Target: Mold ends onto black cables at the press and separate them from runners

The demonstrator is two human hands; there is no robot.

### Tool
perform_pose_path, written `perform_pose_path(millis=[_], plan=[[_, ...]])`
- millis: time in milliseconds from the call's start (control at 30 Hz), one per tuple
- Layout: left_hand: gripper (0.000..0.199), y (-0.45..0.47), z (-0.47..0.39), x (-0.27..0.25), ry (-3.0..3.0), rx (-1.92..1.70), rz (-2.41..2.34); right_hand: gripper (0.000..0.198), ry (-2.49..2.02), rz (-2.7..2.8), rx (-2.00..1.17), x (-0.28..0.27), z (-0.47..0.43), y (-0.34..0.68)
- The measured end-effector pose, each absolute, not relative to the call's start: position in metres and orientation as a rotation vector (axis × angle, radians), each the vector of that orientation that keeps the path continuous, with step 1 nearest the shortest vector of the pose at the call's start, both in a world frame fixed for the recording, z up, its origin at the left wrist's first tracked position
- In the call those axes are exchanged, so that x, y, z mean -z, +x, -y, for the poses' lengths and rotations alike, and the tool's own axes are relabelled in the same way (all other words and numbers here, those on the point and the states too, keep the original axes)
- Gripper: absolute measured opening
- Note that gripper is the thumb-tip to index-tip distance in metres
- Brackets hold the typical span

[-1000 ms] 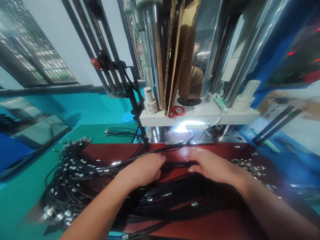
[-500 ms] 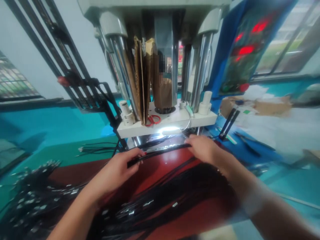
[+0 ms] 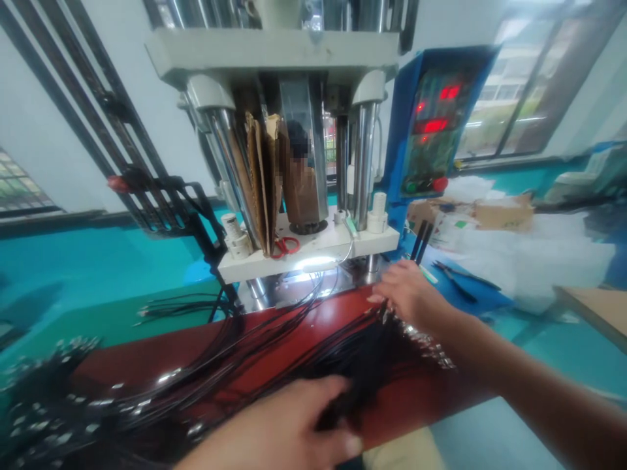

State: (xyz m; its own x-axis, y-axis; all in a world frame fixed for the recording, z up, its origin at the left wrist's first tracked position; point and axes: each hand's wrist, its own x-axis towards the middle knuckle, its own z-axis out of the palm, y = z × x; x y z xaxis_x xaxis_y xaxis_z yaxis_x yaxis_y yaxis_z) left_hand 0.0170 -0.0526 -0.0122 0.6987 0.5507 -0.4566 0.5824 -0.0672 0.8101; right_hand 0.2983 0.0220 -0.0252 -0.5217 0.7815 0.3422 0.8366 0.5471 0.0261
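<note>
My left hand (image 3: 304, 418), blurred and close to the camera, is curled around a bundle of black cables (image 3: 360, 365) at the front of the red-brown tabletop. Higher up on the right, my right hand (image 3: 406, 290) grips the same bundle near its end, with its fingers bent over the cables. Silvery metal ends (image 3: 431, 346) fan out just below that hand. More black cables (image 3: 245, 346) run across the tabletop from the left toward the press. A heap of cables with shiny ends (image 3: 53, 405) lies at the left.
Behind the tabletop (image 3: 406, 398) stands a press (image 3: 357, 243) with steel columns and a lit lower gap. Red-handled scissors (image 3: 287, 247) and cardboard (image 3: 264, 189) rest on its plate. A blue control box (image 3: 431, 124) and pliers (image 3: 460, 281) are at the right.
Both hands have left the cables they held stretched before the press. My left hand has come down toward me; my right hand has lowered onto the front bundle. The view has shifted.
</note>
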Motion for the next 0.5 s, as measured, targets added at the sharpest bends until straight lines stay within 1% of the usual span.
perform_pose_path(millis=[67, 133, 167, 200, 233, 267, 400, 467, 500], plan=[[0.042, 0.053, 0.049, 0.022, 1.711, -0.023, -0.942, 0.027, -1.311, 2.495, 0.267, 0.025, -0.014, 0.296], [0.042, 0.079, 0.042, 0.030, 1.932, -0.196, -1.067, 0.015, -1.359, 2.484, 0.348, 0.023, -0.010, 0.303], [0.040, 0.087, 0.039, 0.033, 2.034, -0.266, -1.118, 0.016, -1.399, 2.475, 0.387, 0.020, -0.009, 0.311], [0.035, 0.092, 0.037, 0.034, 2.110, -0.309, -1.154, 0.024, -1.445, 2.465, 0.376, 0.015, -0.008, 0.321], [0.031, 0.094, 0.035, 0.035, 2.151, -0.317, -1.168, 0.030, -1.485, 2.466, 0.309, 0.009, -0.006, 0.333], [0.029, 0.095, 0.035, 0.035, 2.166, -0.298, -1.163, 0.033, -1.509, 2.484, 0.197, 0.001, -0.003, 0.346], [0.026, 0.093, 0.039, 0.034, 2.178, -0.205, -1.105, 0.026, -1.430, 2.534, -0.488, -0.036, 0.009, 0.387], [0.028, 0.094, 0.043, 0.033, 2.192, -0.171, -1.060, 0.025, -1.394, 2.453, -0.683, -0.048, 0.011, 0.394], [0.031, 0.094, 0.046, 0.033, 2.199, -0.162, -1.034, 0.026, -1.391, 2.400, -0.727, -0.050, 0.011, 0.395]])
